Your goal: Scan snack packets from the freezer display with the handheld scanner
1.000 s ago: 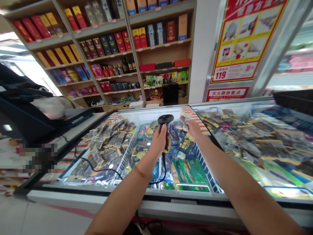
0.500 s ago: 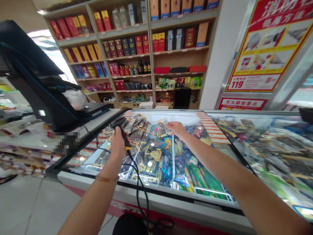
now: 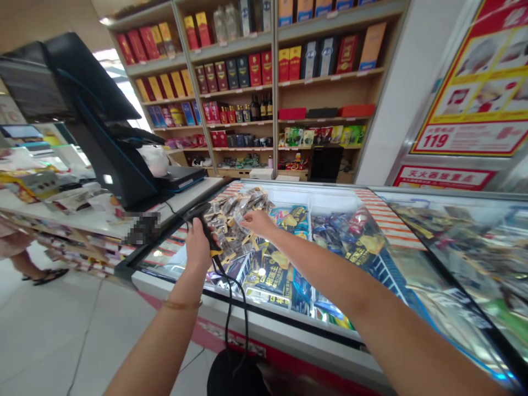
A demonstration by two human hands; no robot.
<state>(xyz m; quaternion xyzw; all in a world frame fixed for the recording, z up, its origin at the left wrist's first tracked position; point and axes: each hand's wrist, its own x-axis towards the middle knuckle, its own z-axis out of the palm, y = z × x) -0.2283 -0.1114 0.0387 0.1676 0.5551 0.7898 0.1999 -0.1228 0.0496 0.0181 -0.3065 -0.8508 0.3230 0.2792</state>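
My left hand (image 3: 198, 242) is wrapped round the grip of a black handheld barcode scanner (image 3: 201, 213), its head over the near left side of a pile. The scanner's black cord (image 3: 227, 297) hangs down in front of the freezer. Small clear snack packets (image 3: 226, 245) with tan and brown parts lie heaped on the glass lid (image 3: 330, 201) of the chest freezer. At the right side of this heap, my right hand (image 3: 259, 223) has its fingers closed in a pinch on one small packet (image 3: 239, 218). Its fingertips partly cover that packet.
Under the glass lie bagged goods (image 3: 270, 269) in white wire baskets. A black checkout terminal (image 3: 103, 121) stands on the counter at left. Shelves of boxes and bottles (image 3: 235, 74) line the back. Another person's legs (image 3: 25, 253) show at far left.
My right hand has moved left with the packet, from bare glass to the heap beside the scanner. The left hand still holds the scanner. The view has swung a little left.
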